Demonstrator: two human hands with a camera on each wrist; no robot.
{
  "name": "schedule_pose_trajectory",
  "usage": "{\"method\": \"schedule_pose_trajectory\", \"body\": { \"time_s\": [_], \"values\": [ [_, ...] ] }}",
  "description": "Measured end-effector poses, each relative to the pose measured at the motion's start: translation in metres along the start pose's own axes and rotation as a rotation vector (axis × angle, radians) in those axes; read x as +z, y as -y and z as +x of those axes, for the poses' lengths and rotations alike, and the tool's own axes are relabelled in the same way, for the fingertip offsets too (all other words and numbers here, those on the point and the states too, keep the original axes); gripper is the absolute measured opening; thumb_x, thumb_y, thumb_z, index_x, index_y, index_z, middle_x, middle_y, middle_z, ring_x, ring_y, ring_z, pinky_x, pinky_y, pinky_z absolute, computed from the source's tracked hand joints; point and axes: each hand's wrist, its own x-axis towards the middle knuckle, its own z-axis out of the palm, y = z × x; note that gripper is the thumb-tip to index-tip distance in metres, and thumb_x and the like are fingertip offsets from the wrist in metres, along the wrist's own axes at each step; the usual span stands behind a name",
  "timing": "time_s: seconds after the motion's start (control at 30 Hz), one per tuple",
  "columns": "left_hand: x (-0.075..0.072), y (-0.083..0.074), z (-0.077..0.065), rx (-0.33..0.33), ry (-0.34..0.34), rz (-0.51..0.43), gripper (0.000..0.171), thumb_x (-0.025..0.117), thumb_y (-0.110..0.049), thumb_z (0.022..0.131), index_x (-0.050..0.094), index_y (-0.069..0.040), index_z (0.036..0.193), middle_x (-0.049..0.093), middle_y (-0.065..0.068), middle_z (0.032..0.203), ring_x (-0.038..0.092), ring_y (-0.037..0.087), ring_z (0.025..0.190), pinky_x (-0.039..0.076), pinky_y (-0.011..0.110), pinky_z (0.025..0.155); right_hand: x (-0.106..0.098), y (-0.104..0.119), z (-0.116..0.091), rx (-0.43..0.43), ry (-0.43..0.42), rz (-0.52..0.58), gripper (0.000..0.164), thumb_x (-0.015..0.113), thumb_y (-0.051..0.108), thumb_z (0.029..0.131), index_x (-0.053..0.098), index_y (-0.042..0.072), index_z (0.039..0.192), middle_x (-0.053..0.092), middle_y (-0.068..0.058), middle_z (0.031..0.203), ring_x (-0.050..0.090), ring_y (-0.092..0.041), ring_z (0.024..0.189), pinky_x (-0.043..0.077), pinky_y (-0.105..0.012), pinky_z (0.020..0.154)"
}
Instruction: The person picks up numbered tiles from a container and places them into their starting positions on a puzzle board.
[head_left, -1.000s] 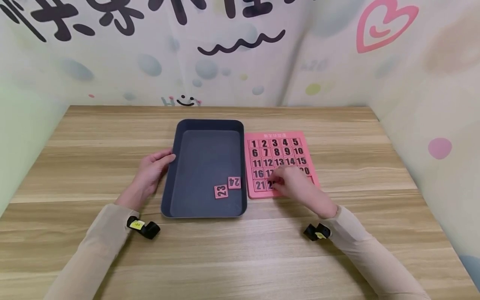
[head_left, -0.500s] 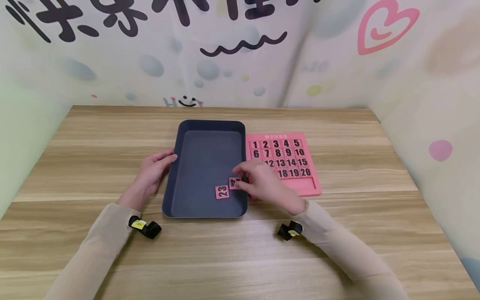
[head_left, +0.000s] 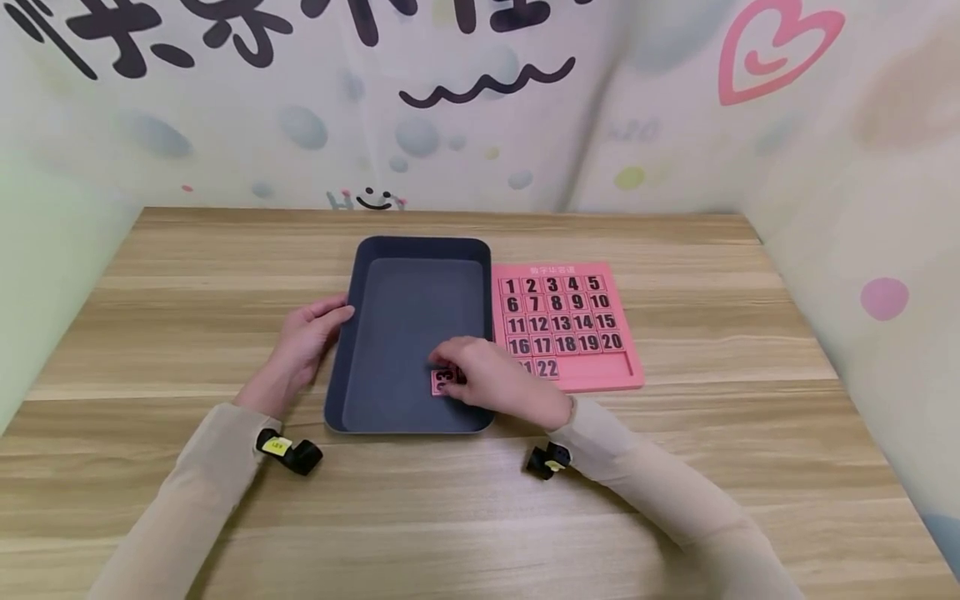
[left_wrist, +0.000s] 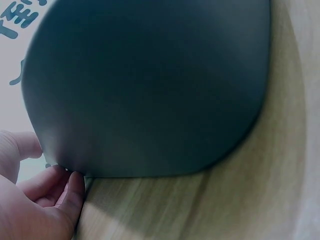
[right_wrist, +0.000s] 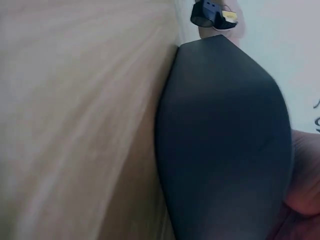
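My left hand [head_left: 303, 343] holds the left side of a dark blue-grey tray [head_left: 401, 321]; in the left wrist view its thumb and fingers pinch the tray's edge. Inside the tray lies a pink number tile marked 23 [head_left: 439, 382]. Over that tile reaches my right hand [head_left: 504, 385], thumb and fingers apart around it, the thumb overlapping its lower corner. The palm hides most of a second tile beside it. In the right wrist view the tray wall [right_wrist: 220, 130] covers the fingertips and tiles.
A pink number board [head_left: 636, 377] lies right of the tray. Its rows read 1 to 20, then 21 and 22, with a bare recess [head_left: 592, 367] after the 22 tile. Behind the wooden table [head_left: 480, 517] hangs a printed backdrop [head_left: 487, 158].
My right hand has moved left from the board's bottom row, past the 24 tile, to the 23 tile. A 22 tile now shows in the board's bottom row. The left hand stays put.
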Motion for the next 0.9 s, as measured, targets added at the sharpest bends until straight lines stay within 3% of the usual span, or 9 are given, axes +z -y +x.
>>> {"method": "schedule_pose_trajectory", "body": {
  "time_s": [0.13,0.27,0.4,0.57,0.73,0.9],
  "values": [
    [0.000,-0.001,-0.001,-0.002,0.004,0.004,0.055,0.061,-0.013,0.090,0.040,0.008,0.137,0.058,-0.013,0.097,0.055,-0.001,0.087,0.044,0.012,0.076,0.002,0.004,0.003,0.024,0.031,-0.034,0.026,0.071,0.016,0.084,0.065,0.005,0.107,0.065,-0.004,0.093,0.058,-0.014,0.083,0.049,-0.028,0.074],
    [0.000,-0.001,-0.001,-0.009,0.004,0.023,0.055,0.060,-0.014,0.091,0.039,0.007,0.138,0.057,-0.010,0.104,0.053,-0.001,0.090,0.043,0.012,0.077,0.002,0.006,0.002,0.031,0.073,-0.040,0.030,0.072,0.020,0.084,0.065,0.006,0.109,0.066,-0.004,0.099,0.058,-0.014,0.087,0.049,-0.029,0.077],
    [-0.001,-0.002,-0.002,-0.008,0.009,0.027,0.055,0.060,-0.014,0.091,0.040,0.007,0.138,0.056,-0.009,0.108,0.052,0.000,0.092,0.043,0.012,0.078,0.001,0.006,0.002,0.029,0.109,-0.046,0.035,0.074,0.016,0.080,0.063,0.006,0.112,0.065,-0.006,0.105,0.058,-0.016,0.093,0.049,-0.029,0.081],
    [-0.001,-0.002,-0.002,-0.001,0.017,0.009,0.055,0.060,-0.013,0.091,0.040,0.008,0.137,0.057,-0.013,0.099,0.054,0.000,0.088,0.044,0.012,0.075,-0.001,0.006,0.001,0.028,0.123,-0.032,0.036,0.073,0.010,0.080,0.062,0.005,0.113,0.064,-0.006,0.107,0.057,-0.017,0.097,0.048,-0.030,0.084],
    [-0.001,-0.002,-0.002,-0.004,0.013,0.017,0.054,0.060,-0.013,0.091,0.040,0.007,0.137,0.056,-0.013,0.100,0.053,-0.001,0.087,0.044,0.012,0.075,-0.006,0.004,-0.003,-0.002,0.087,0.025,0.034,0.071,0.006,0.080,0.062,0.002,0.112,0.063,-0.007,0.106,0.055,-0.018,0.098,0.047,-0.029,0.085],
    [-0.001,-0.002,-0.002,-0.005,0.012,0.011,0.054,0.060,-0.012,0.091,0.040,0.008,0.137,0.056,-0.013,0.100,0.054,0.000,0.087,0.044,0.012,0.075,-0.020,-0.001,-0.015,-0.067,-0.036,0.071,0.030,0.070,0.001,0.077,0.063,-0.002,0.107,0.063,-0.008,0.100,0.053,-0.018,0.089,0.047,-0.027,0.079]
  ]
}}
